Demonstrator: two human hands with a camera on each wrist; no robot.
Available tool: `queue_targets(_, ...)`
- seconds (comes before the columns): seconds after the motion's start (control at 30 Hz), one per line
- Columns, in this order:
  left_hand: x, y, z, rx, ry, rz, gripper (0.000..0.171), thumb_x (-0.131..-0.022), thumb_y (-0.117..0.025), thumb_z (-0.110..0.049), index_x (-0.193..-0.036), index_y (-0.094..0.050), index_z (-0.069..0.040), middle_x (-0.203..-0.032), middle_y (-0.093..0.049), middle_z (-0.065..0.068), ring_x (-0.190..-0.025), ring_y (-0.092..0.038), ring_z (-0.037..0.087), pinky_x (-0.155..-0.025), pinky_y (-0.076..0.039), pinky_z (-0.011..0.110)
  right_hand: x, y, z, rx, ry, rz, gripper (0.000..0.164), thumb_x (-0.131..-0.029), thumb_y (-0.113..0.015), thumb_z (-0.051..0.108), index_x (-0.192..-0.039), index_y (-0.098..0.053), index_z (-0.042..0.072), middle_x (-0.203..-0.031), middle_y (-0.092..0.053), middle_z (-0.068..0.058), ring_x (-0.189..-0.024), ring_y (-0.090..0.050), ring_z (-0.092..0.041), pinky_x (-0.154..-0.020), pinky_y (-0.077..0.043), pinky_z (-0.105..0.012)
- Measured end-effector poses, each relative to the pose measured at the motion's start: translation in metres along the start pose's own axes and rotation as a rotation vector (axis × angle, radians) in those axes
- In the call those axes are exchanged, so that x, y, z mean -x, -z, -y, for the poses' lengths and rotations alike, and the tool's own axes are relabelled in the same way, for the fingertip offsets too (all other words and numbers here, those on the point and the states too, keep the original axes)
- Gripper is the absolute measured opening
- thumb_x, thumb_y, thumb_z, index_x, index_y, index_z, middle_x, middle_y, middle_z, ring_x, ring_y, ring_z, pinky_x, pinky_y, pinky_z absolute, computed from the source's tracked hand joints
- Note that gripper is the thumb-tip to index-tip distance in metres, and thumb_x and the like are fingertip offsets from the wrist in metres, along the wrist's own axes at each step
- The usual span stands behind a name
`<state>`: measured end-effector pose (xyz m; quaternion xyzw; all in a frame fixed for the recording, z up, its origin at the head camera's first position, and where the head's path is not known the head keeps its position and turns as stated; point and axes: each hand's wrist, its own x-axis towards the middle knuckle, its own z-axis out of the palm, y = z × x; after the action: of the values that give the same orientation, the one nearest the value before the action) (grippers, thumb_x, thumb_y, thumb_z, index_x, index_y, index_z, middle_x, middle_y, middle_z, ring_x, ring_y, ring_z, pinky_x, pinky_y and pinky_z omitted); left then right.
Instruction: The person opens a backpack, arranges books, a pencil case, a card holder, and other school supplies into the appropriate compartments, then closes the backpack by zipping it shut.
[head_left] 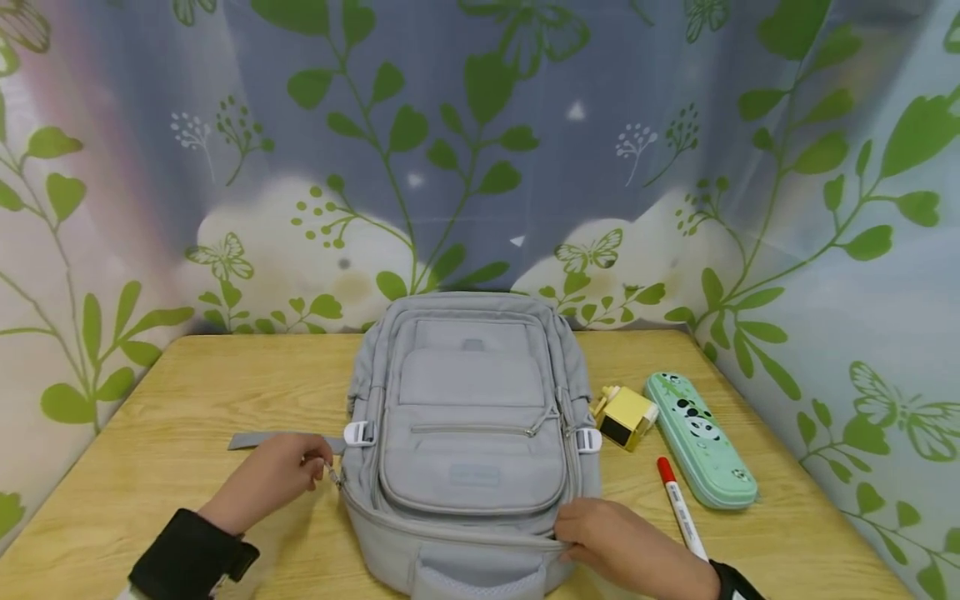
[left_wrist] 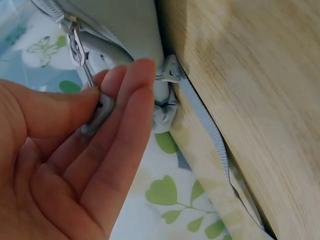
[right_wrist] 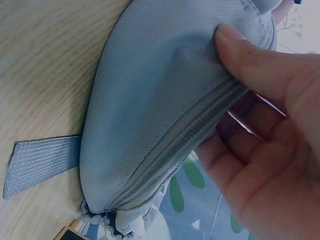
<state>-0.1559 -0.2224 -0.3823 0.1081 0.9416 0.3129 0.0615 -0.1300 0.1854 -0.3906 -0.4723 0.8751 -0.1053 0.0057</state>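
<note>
- One backpack (head_left: 472,379) lay on one wood-grain desk (head_left: 225,379).
- Two hands worked: the left hand (head_left: 288,468) pinched one zipper pull (left_wrist: 101,116); the right hand (head_left: 611,537) gripped the backpack's zip edge.
- One marker (head_left: 681,508), one case (head_left: 701,437) and one yellow gadget (head_left: 628,412) lay right of it.
- Leafy curtains (head_left: 251,187) hung behind.

In the head view, the bottom edge at 6 o'clock crops the carry handle (head_left: 480,590) of a gray backpack (head_left: 472,379); lettering on its patch (head_left: 474,475) is too faint to read. Toward 4 o'clock, the right wrist (head_left: 692,575) hides one end of a red-capped marker (head_left: 680,504). In the wrist views, the left hand (left_wrist: 75,155) partly covers a zipper pull (left_wrist: 101,114); fingertips of the right hand (right_wrist: 275,140) vanish behind the backpack's edge.
</note>
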Motion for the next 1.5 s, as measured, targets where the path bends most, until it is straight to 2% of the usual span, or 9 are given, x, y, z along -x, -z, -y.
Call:
queue_targets(0.33, -0.019, -0.002, 0.007, -0.073, -0.005, -0.059, 0.015, -0.086, -0.050, 0.003, -0.086, -0.062, -0.007, -0.069, -0.055, 0.001, -0.058, -0.045, 0.014, -0.053, -0.035, 0.028, 0.004, -0.004, -0.003, 0.017, 0.089, -0.069, 0.014, -0.075, -0.069, 0.017, -0.077, -0.056, 0.022, -0.078, -0.045, 0.016, -0.072, -0.040, 0.005, -0.061, -0.034, -0.005)
queue_targets(0.63, -0.039, -0.007, 0.029, -0.142, 0.000, -0.053, 0.020, -0.077, -0.049, 0.007, -0.076, -0.062, -0.008, -0.068, -0.055, 0.001, -0.057, -0.043, 0.013, -0.053, -0.035, 0.027, 0.002, -0.002, -0.002, 0.021, 0.096, -0.065, 0.016, -0.074, -0.069, 0.013, -0.078, -0.057, 0.022, -0.079, -0.048, 0.016, -0.072, -0.041, 0.005, -0.062, -0.034, -0.005)
queue_targets(0.87, -0.052, -0.008, 0.031, -0.154, -0.068, -0.065, 0.019, -0.078, -0.049, 0.007, -0.077, -0.062, -0.007, -0.069, -0.055, 0.001, -0.058, -0.043, 0.012, -0.053, -0.036, 0.027, 0.000, -0.004, -0.005, 0.002, 0.106, -0.039, 0.017, -0.080, -0.065, 0.015, -0.073, -0.052, 0.024, -0.074, -0.045, 0.017, -0.069, -0.038, 0.006, -0.059, -0.031, -0.004)
queue_targets(1.0, -0.060, -0.003, 0.021, -0.178, -0.178, -0.040, 0.018, -0.081, -0.050, 0.006, -0.080, -0.063, -0.006, -0.073, -0.058, 0.001, -0.061, -0.046, 0.011, -0.054, -0.038, 0.026, 0.002, 0.001, -0.012, -0.097, 0.073, 0.039, 0.007, -0.082, -0.063, 0.025, -0.084, -0.057, 0.023, -0.086, -0.050, 0.015, -0.077, -0.043, 0.004, -0.065, -0.038, -0.008)
queue_targets(1.13, -0.059, 0.004, 0.005, -0.299, -0.274, -0.105, 0.008, -0.080, -0.059, 0.000, -0.080, -0.065, -0.007, -0.076, -0.061, 0.002, -0.067, -0.054, 0.013, -0.059, -0.045, 0.028, 0.001, 0.015, -0.023, -0.174, -0.018, 0.067, 0.026, -0.081, -0.058, 0.042, -0.099, -0.060, 0.023, -0.100, -0.052, 0.013, -0.091, -0.049, -0.002, -0.076, -0.045, -0.019)
queue_targets(1.2, -0.058, 0.006, -0.006, -0.343, -0.306, -0.154, 0.005, -0.079, -0.062, -0.002, -0.081, -0.064, -0.007, -0.080, -0.062, 0.004, -0.071, -0.057, 0.015, -0.061, -0.046, 0.029, -0.002, 0.023, -0.030, -0.116, -0.073, -0.010, 0.029, -0.081, -0.058, 0.043, -0.101, -0.060, 0.022, -0.101, -0.053, 0.012, -0.094, -0.051, -0.005, -0.078, -0.046, -0.023)
queue_targets(1.3, -0.056, 0.002, -0.027, -0.341, -0.338, -0.163, 0.008, -0.081, -0.061, -0.003, -0.086, -0.064, -0.007, -0.088, -0.062, 0.005, -0.079, -0.059, 0.019, -0.065, -0.047, 0.029, -0.010, 0.032, -0.044, 0.058, -0.149, -0.151, 0.024, -0.081, -0.064, 0.030, -0.100, -0.061, 0.016, -0.098, -0.056, 0.006, -0.091, -0.054, -0.011, -0.075, -0.048, -0.027)
queue_targets(1.4, -0.055, -0.006, -0.050, -0.317, -0.378, -0.113, 0.009, -0.084, -0.059, -0.006, -0.091, -0.064, -0.009, -0.094, -0.061, 0.004, -0.083, -0.059, 0.019, -0.066, -0.047, 0.028, -0.019, 0.035, -0.060, 0.200, -0.195, -0.218, 0.024, -0.077, -0.070, 0.014, -0.099, -0.060, 0.010, -0.096, -0.057, 0.000, -0.088, -0.056, -0.016, -0.072, -0.048, -0.030)
queue_targets(1.5, -0.056, -0.014, -0.073, -0.314, -0.436, -0.040, 0.010, -0.086, -0.059, -0.013, -0.094, -0.063, -0.011, -0.097, -0.059, 0.003, -0.084, -0.059, 0.018, -0.068, -0.047, 0.027, -0.024, 0.033, -0.072, 0.258, -0.237, -0.203, 0.028, -0.073, -0.072, 0.010, -0.097, -0.059, 0.007, -0.094, -0.057, -0.003, -0.085, -0.055, -0.018, -0.069, -0.047, -0.030)
